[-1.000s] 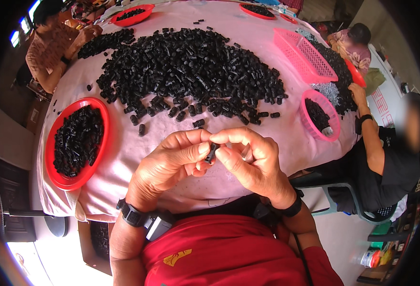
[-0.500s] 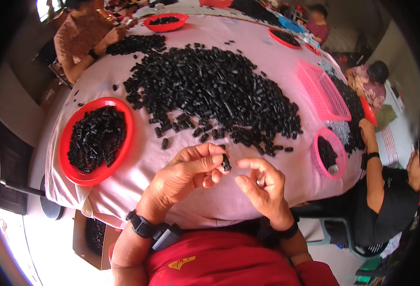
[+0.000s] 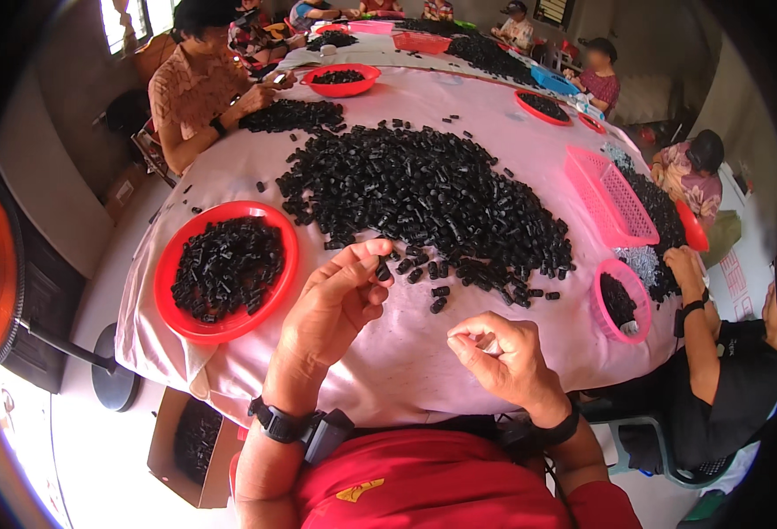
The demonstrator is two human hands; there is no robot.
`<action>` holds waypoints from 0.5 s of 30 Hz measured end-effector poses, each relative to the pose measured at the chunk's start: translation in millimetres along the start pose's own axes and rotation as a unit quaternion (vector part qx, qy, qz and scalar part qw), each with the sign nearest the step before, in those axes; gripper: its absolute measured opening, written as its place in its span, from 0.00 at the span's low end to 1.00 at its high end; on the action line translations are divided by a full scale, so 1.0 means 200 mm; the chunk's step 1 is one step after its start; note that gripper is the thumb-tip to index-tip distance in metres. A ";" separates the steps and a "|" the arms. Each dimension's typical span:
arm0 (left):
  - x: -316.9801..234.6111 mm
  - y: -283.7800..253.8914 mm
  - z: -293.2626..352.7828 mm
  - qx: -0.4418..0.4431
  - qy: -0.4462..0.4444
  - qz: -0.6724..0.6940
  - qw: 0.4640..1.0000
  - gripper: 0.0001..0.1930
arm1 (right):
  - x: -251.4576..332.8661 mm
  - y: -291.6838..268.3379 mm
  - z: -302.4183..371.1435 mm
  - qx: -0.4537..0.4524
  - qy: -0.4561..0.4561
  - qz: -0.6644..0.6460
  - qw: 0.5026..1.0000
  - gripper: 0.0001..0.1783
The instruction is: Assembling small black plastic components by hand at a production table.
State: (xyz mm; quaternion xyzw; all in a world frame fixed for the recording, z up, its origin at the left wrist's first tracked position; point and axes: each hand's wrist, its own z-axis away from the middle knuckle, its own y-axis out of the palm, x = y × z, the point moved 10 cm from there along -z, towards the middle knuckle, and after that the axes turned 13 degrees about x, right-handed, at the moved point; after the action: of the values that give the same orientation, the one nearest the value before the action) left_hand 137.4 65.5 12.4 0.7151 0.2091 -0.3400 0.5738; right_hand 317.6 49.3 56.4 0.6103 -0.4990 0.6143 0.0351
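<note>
My left hand (image 3: 331,304) is raised over the near edge of the table, closed in a pinch between thumb and index finger. It grips a small black cylindrical plastic part (image 3: 383,269). Lower and to the right is my right hand (image 3: 505,360), apart from the left, its thumb and fingertips drawn together. Whether anything sits between those fingertips is too small to tell. Beyond both hands spreads a large heap of similar black parts (image 3: 423,189). Left of my left hand stands a round red basin (image 3: 166,291) filled with such parts.
A pink cloth (image 3: 379,375) covers the table. At the right are a pink rectangular basket (image 3: 613,198) and a round pink basket (image 3: 644,309). A co-worker's arm (image 3: 698,326) reaches in there. A cardboard box (image 3: 168,441) and a fan (image 3: 0,273) stand at the left.
My left hand has moved away from the right one, toward the heap and basin, still pinching the black part. My right hand's fingers have closed together. The whole view has shifted.
</note>
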 end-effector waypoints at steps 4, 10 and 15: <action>0.00 0.01 0.00 0.018 0.002 -0.009 1.000 0.12 | 0.10 -0.04 -0.15 -0.017 -0.090 0.039 0.995 0.05; 0.02 -0.03 0.00 0.005 0.011 -0.004 1.000 0.08 | 0.18 -0.03 -0.36 -0.025 -0.089 -0.045 0.995 0.08; 0.05 -0.03 0.00 -0.018 0.009 -0.005 1.000 0.08 | 0.10 0.02 -0.32 -0.028 -0.118 -0.026 0.992 0.13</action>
State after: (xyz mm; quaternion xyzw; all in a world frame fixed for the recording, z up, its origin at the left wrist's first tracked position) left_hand 139.8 65.6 0.6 0.7065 0.2246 -0.3324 0.5831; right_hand 263.5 77.9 85.2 0.6901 -0.5005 0.5227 0.0085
